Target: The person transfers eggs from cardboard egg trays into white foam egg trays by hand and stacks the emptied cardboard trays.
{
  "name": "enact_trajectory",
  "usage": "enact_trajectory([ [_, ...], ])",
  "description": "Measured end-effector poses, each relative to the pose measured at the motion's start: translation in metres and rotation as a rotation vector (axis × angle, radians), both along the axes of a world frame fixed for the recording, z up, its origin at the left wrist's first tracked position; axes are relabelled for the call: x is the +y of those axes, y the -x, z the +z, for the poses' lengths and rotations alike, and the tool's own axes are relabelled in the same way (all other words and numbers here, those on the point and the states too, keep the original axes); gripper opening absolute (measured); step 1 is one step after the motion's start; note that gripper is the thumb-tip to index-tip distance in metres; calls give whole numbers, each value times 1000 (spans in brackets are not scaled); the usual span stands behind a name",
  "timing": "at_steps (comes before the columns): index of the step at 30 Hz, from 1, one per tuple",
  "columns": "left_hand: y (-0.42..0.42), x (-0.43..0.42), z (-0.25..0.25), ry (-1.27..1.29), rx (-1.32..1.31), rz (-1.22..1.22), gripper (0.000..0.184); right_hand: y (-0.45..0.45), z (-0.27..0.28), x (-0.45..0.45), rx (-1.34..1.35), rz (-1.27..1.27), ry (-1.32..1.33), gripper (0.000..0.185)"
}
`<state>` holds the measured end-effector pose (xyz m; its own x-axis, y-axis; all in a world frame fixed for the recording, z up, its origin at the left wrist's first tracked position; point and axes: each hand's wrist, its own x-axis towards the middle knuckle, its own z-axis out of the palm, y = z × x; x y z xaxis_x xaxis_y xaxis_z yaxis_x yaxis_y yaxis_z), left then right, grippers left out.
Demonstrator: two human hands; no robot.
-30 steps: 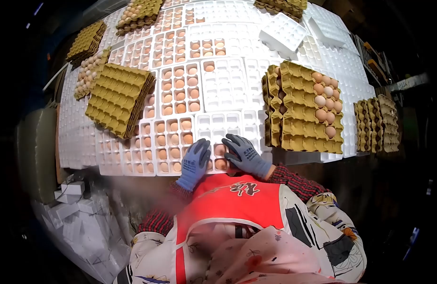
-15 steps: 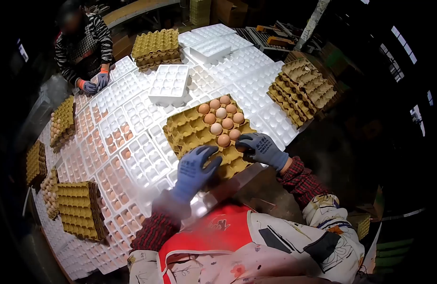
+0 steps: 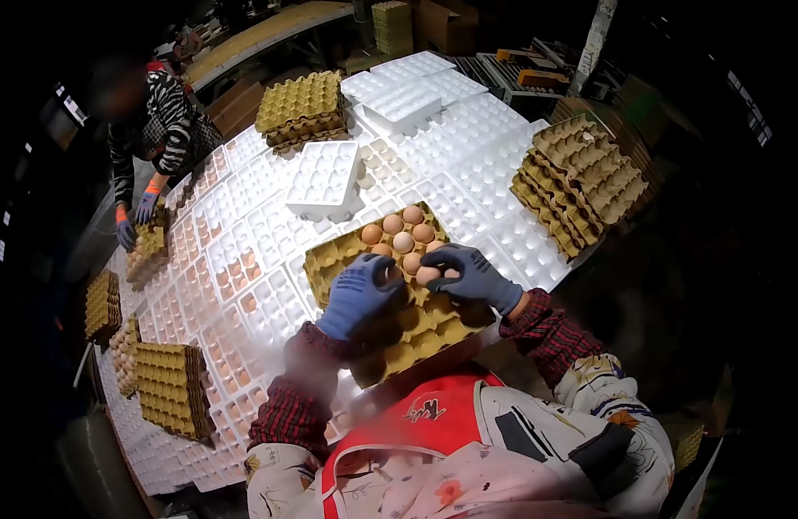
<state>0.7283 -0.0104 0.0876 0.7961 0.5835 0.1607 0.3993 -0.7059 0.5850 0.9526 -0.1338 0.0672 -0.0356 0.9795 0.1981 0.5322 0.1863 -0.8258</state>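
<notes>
A yellow-brown pulp egg tray (image 3: 429,333) lies in front of me, with several brown eggs (image 3: 403,242) in its far part and bare cups in its near part. My left hand (image 3: 362,296), in a blue-grey glove, is curled round an egg at the left of the group; the fingers partly hide it. From the right, my right hand (image 3: 478,277) closes its dark-coated fingers on eggs (image 3: 428,275) at the near edge of the group. Both hands are low over the tray.
White foam egg trays (image 3: 269,277) cover the table, some holding eggs. A thick white foam tray (image 3: 323,177) sits beyond my tray. Pulp tray stacks stand at far left (image 3: 302,104), right (image 3: 580,186) and near left (image 3: 169,389). A co-worker (image 3: 161,130) handles an egg-filled tray (image 3: 148,251).
Both my hands have moved inward onto the eggs and closed on some. The co-worker has leaned over and shifted both hands to the egg-filled tray at the table's left edge. My view has shifted slightly.
</notes>
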Motion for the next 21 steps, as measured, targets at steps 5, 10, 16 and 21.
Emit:
enact_trajectory([
  [5, -13, -9, 2, -65, 167, 109, 40, -46, 36, 10, 526, -49, 357, 54],
  [10, 2, 17, 12, 869, -445, 73, 55, -18, 12, 37, -839, -148, 184, 49],
  [16, -78, -28, -14, -412, 586, 277, 32, -43, 16, 23, 366, -138, 225, 40],
  [21, -33, -21, 6, -136, -10, 218, 36, -5, 8, 1, 1478, 253, 321, 53],
])
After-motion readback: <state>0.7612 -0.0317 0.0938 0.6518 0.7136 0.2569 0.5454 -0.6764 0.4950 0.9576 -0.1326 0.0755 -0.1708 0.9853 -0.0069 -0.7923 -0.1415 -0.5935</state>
